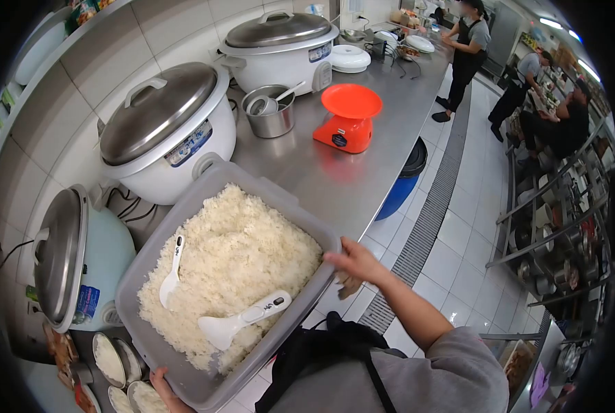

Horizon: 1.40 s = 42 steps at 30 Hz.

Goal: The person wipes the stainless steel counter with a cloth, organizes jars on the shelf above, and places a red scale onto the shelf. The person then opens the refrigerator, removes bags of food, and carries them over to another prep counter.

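A large grey tub (300, 199) full of cooked rice (252, 227) is held tilted in front of me. Two white rice paddles lie on the rice, one (173, 275) at the left and one (245, 321) nearer my body. My right hand (354, 261) grips the tub's right rim, its thumb on top and the other fingers partly under the edge. At the bottom corner, my left hand (166, 387) holds the tub's near left side, with its fingers only partly in view.
Three large rice cookers (218, 131) line the wall. An orange scale (348, 124) and a metal pot (271, 120) stand on the steel counter (287, 158). Bowls of rice (109, 358) sit at the lower left. Several people are farther off; a blue bin (397, 196) stands beside the counter.
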Motion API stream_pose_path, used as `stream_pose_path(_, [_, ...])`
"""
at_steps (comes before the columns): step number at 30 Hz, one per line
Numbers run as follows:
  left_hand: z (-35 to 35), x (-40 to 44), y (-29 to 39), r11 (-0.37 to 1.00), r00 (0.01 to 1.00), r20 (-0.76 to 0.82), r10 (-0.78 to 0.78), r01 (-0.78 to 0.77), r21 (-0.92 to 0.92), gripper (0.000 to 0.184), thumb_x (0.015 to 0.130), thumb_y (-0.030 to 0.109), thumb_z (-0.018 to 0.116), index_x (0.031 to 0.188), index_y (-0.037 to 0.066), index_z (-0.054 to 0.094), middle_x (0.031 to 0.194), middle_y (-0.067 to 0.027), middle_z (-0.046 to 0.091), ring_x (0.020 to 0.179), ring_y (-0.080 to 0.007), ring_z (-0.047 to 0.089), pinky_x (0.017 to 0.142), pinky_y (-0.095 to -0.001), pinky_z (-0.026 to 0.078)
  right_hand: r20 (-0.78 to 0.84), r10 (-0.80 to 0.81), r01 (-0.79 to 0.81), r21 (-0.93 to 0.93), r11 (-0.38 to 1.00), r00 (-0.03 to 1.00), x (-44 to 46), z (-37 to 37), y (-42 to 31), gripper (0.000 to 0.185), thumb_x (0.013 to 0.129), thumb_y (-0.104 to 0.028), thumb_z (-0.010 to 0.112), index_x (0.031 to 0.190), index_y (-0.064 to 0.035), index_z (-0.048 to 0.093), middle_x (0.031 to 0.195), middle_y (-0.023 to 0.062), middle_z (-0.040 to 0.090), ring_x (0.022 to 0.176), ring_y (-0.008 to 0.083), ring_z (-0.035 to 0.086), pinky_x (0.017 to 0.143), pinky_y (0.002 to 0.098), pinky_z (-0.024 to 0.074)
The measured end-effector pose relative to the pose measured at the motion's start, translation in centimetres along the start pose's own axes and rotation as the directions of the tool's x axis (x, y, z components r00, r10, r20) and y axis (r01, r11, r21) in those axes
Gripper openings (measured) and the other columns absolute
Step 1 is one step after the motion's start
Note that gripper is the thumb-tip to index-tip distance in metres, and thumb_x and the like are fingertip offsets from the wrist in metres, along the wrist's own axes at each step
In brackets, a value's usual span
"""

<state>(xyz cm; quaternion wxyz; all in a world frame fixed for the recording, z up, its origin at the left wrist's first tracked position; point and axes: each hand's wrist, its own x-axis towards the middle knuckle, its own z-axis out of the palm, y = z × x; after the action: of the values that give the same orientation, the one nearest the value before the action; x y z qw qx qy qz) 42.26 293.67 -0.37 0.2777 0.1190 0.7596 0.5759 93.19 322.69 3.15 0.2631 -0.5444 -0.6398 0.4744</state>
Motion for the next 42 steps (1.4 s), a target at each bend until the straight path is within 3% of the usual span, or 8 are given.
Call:
stream_pose_path(4, [1.2, -0.9, -0.2, 0.941, 0.949, -0.168, 0.267, -0.220, 0.256, 0.061, 0.065, 0.015, 0.061, 0.118, -0.008, 0.043, 0.103, -0.0165, 0.052, 0.087, -0.0246, 0.053, 0.075, -0.0315, 0.043, -0.272, -0.062, 0.118, 0.194, 0.974, 0.960, 2.5, -4.6, 0.3, 0.046, 0.089, -0.036, 0.050, 0.120, -0.0032, 0.043, 0.087, 0.0153, 0.060, 0.085, 0.0242, 0.060, 0.077, 0.0333, 0.0461])
stream_pose_path(8, [3.4, -4.5, 3.0, 0.653, 0.795, -0.203, 0.571, -0.290, 0.700, 0.062, 0.071, 0.016, 0.067, 0.126, 0.006, 0.040, 0.101, -0.0144, 0.050, 0.087, -0.0213, 0.049, 0.078, -0.0308, 0.039, 0.007, -0.369, 0.368, -0.099, 0.924, 0.929, 10.7, -2.6, 3.6, 0.049, 0.088, -0.034, 0.048, 0.129, -0.0083, 0.038, 0.112, 0.0179, 0.053, 0.108, 0.0290, 0.050, 0.092, 0.0398, 0.0386])
stream_pose_path(11, [6.9, -8.5, 5.6, 0.744, 0.747, -0.355, 0.562, -0.269, 0.612, 0.050, 0.074, 0.009, 0.062, 0.120, 0.002, 0.044, 0.101, -0.0137, 0.050, 0.089, -0.0222, 0.049, 0.081, -0.0320, 0.039, 0.404, -0.429, 0.582, -0.661, 0.474, 0.808, 15.4, -0.4, 3.5, 0.052, 0.086, -0.034, 0.049, 0.133, -0.0146, 0.037, 0.133, 0.0150, 0.038, 0.129, 0.0363, 0.026, 0.102, 0.0556, 0.0227])
stream_pose_path(14, [11.3, -11.7, 3.8, 0.516, 0.502, -0.234, 0.832, -0.549, 0.658, 0.041, 0.085, 0.012, 0.058, 0.119, -0.005, 0.044, 0.102, -0.0174, 0.055, 0.089, -0.0219, 0.054, 0.077, -0.0319, 0.046, 0.343, -0.639, 0.670, -0.639, 0.379, 0.689, 19.2, 0.4, 6.5, 0.050, 0.084, -0.033, 0.050, 0.130, -0.0161, 0.042, 0.133, 0.0132, 0.038, 0.127, 0.0364, 0.027, 0.101, 0.0601, 0.0199])
stream_pose_path(18, [25.7, -19.7, 5.7, 0.640, 0.564, -0.317, 0.763, -0.586, 0.497, 0.044, 0.081, 0.008, 0.064, 0.117, -0.005, 0.042, 0.107, -0.0194, 0.051, 0.095, -0.0271, 0.054, 0.081, -0.0345, 0.046, 0.486, -0.645, 0.751, -0.624, 0.216, 0.590, 21.1, -3.6, 7.6, 0.048, 0.081, -0.033, 0.053, 0.126, -0.0160, 0.048, 0.126, 0.0124, 0.043, 0.119, 0.0333, 0.036, 0.098, 0.0561, 0.0263])
stream_pose_path(27, [50.4, -30.9, 10.0, 0.314, 0.382, 0.111, 0.918, -0.866, 0.389, 0.035, 0.067, 0.002, 0.064, 0.101, 0.000, 0.054, 0.095, -0.0172, 0.056, 0.087, -0.0281, 0.054, 0.075, -0.0338, 0.044, 0.107, -0.811, 0.741, -0.489, 0.461, 0.575, 20.3, -21.5, 14.9, 0.033, 0.075, -0.021, 0.062, 0.106, -0.0081, 0.059, 0.104, 0.0100, 0.056, 0.095, 0.0293, 0.051, 0.078, 0.0437, 0.0386])
stream_pose_path(35, [61.5, -36.1, -1.1, 0.728, 0.700, 0.385, 0.601, -0.679, 0.097, 0.017, 0.071, -0.003, 0.059, 0.089, 0.000, 0.058, 0.086, -0.0119, 0.060, 0.079, -0.0224, 0.058, 0.074, -0.0316, 0.046, -0.158, -0.467, 0.320, -0.540, 0.779, 0.870, 10.1, -40.6, 34.0, 0.015, 0.075, -0.007, 0.062, 0.089, -0.0043, 0.063, 0.084, 0.0123, 0.060, 0.080, 0.0294, 0.056, 0.071, 0.0372, 0.0449])
stream_pose_path(42, [73.0, -37.5, -10.7, 0.992, 0.820, 0.567, -0.075, 0.004, 0.126, 0.032, 0.081, 0.016, 0.063, 0.109, 0.001, 0.057, 0.093, -0.0075, 0.061, 0.080, -0.0142, 0.059, 0.070, -0.0259, 0.048, -0.301, -0.181, 0.046, -0.404, 0.914, 0.936, 17.6, -50.0, 44.3, 0.020, 0.081, -0.016, 0.058, 0.094, -0.0018, 0.063, 0.084, 0.0148, 0.063, 0.077, 0.0257, 0.061, 0.069, 0.0330, 0.0481])
